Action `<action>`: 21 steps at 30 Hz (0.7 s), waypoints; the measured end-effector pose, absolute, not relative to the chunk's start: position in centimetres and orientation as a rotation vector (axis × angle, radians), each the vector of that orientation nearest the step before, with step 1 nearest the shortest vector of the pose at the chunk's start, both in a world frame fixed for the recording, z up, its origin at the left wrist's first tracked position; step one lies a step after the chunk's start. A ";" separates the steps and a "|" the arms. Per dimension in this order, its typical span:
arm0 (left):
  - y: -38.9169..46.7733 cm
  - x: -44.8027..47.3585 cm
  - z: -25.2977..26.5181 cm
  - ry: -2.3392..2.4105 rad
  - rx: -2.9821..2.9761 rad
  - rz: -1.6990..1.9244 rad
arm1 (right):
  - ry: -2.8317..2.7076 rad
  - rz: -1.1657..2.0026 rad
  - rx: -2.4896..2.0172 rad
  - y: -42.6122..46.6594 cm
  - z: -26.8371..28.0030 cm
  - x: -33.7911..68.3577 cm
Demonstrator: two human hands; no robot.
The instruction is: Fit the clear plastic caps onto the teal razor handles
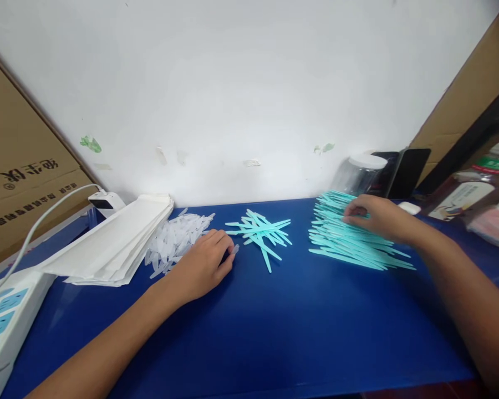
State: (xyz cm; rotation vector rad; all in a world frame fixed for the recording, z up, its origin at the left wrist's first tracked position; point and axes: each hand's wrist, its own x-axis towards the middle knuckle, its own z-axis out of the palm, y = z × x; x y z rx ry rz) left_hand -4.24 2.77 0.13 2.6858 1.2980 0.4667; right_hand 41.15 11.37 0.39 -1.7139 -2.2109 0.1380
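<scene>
My left hand (210, 257) is closed in a pinch just right of a heap of small translucent white plastic sleeves (172, 241). One translucent sleeve (235, 249) sticks out at its fingertips. Beyond the fingers, slim turquoise plastic sticks, tapered like eyebrow razors, lie crossed in a small loose pile (264, 230). On the right, my right hand (363, 213) hovers over or touches a larger stack of the same turquoise sticks (345, 244). Its thumb and fingers are curled together, and whatever they hold, if anything, is hidden.
White paper sheets or bags (116, 238) lie at left, near a power strip (8, 316) and a small white device (106, 202) with a cable. A lidded clear jar (360, 172), a black phone-like slab (410, 172) and a bottle (466, 188) stand at right. A white wall (241, 100) backs the blue table (283, 338).
</scene>
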 end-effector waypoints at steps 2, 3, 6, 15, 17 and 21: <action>2.7 -4.2 0.3 1.304 2.604 0.572 | -2.181 0.127 -1.639 11.0 0.6 40.5; 2.7 -4.1 0.4 1.306 2.560 0.626 | -2.158 0.107 -1.609 10.7 0.8 39.9; 2.6 -3.7 0.5 1.260 2.414 0.763 | -2.032 0.096 -1.499 9.0 1.6 36.9; 2.5 -2.8 -0.3 1.119 2.276 1.010 | -1.951 1.000 -1.117 3.6 2.1 29.1; 2.6 -2.9 -0.5 1.144 2.375 1.091 | -1.931 1.124 -1.126 3.6 1.6 28.7; 3.1 -3.1 -0.7 1.029 2.664 1.255 | -1.859 1.322 -1.123 3.8 1.0 28.3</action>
